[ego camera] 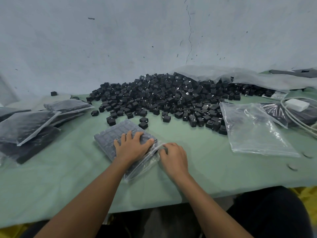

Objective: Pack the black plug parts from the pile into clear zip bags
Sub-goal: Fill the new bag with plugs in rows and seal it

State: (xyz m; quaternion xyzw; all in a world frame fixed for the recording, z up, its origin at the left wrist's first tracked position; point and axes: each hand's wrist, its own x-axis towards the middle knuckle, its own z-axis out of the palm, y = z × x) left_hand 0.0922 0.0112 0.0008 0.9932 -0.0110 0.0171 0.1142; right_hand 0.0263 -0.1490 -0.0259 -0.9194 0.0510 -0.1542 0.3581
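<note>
One filled bag [108,138], clear film, lumpy square-grid surface: left hand [133,146] flat, fingers spread, pressing it; right hand [173,157] pinches its mouth.

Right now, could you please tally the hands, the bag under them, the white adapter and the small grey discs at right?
hands: 2, left hand, right hand
filled bag: 1
white adapter: 1
small grey discs: 2
total: 6
</note>
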